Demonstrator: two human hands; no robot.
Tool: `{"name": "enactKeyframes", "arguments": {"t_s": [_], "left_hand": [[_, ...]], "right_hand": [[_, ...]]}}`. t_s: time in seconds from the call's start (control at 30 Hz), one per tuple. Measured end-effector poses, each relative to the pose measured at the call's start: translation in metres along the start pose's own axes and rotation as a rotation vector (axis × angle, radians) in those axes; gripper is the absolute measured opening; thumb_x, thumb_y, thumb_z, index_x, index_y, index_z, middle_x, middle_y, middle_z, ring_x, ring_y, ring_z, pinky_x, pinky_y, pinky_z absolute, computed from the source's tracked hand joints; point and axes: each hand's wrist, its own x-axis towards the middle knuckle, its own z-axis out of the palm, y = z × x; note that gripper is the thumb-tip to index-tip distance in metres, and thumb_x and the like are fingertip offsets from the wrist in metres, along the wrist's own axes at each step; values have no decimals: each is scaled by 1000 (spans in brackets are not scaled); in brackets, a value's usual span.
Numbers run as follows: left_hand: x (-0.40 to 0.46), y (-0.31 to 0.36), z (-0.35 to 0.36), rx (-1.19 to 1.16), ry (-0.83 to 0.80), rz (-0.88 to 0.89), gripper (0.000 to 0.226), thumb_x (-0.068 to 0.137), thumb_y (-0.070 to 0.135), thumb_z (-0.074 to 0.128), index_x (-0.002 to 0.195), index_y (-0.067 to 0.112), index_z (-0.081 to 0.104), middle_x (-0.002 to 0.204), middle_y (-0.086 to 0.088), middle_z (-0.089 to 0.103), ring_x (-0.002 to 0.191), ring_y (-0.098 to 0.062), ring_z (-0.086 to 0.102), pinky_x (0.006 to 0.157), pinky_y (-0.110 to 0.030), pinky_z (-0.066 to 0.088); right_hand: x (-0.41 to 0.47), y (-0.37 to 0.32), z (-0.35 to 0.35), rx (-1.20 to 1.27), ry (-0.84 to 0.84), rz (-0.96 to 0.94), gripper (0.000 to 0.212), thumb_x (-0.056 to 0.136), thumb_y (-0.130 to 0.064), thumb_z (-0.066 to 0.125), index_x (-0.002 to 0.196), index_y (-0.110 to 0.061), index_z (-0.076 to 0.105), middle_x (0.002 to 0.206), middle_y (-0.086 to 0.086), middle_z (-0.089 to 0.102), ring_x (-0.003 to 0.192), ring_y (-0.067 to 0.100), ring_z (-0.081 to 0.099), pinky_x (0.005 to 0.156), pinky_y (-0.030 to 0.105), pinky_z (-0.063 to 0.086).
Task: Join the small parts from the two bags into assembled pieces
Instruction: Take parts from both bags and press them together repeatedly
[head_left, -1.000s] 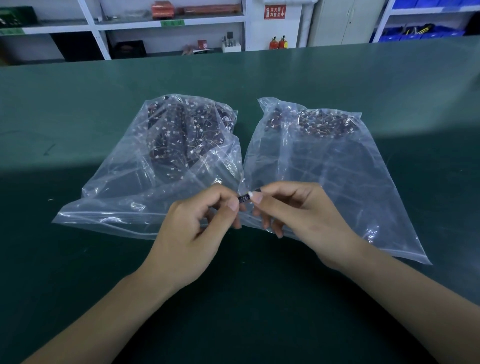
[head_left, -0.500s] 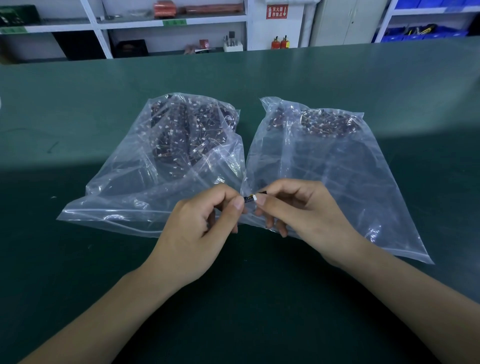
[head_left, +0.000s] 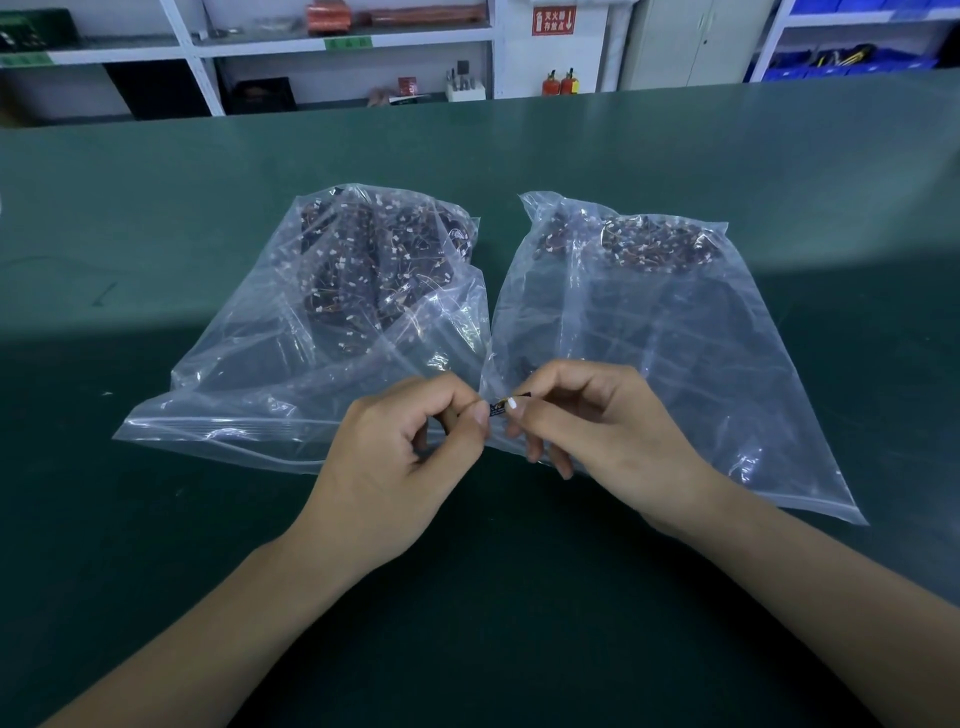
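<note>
Two clear zip bags lie side by side on the green table (head_left: 519, 597). The left bag (head_left: 249, 374) holds a dark tangle of small wired parts with white connectors; the right bag (head_left: 701, 364) has a similar heap at its far end. In front of the bags my left hand (head_left: 400, 457) pinches a small dark part (head_left: 496, 409) between thumb and forefinger. My right hand (head_left: 597, 421) pinches the other end, where a white connector (head_left: 512, 403) shows at the fingertips. The two pieces meet between my hands; whether they are fully joined is hidden.
Beyond the table's far edge stand white shelves (head_left: 337, 47) with boxes, a grey cabinet (head_left: 685, 41) and blue bins (head_left: 852, 60). Two small red extinguishers (head_left: 560, 83) sit by the wall.
My hands stay pinched together on the small part; the fingertips have shifted only slightly. The bags lie as before.
</note>
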Motion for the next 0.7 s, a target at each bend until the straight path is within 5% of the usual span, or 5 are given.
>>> {"name": "enactKeyframes", "arguments": {"t_s": [0.2, 0.43, 0.7], "left_hand": [[-1, -2, 0, -9, 0, -7, 25, 101, 37, 57, 82, 23, 66, 74, 1, 63, 62, -27, 55, 64, -45, 45], [-1, -4, 0, 27, 25, 16, 22, 97, 33, 60, 79, 21, 67, 72, 3, 64, 64, -22, 54, 61, -39, 43], [3, -10, -2, 198, 178, 128, 14, 100, 17, 74, 110, 22, 82, 90, 13, 75, 79, -17, 66, 67, -30, 51]], "right_hand": [[0, 1, -2, 5, -2, -7, 17, 98, -16, 72, 82, -11, 75, 78, 2, 74, 63, 11, 65, 49, 24, 47], [2, 2, -2, -41, -8, -32, 14, 95, -22, 73, 82, -16, 77, 73, 13, 70, 59, 13, 62, 50, 24, 45], [5, 2, -14, -193, -14, -125, 8, 95, -28, 78, 102, -27, 81, 86, -5, 77, 70, 16, 64, 64, 20, 48]]}}
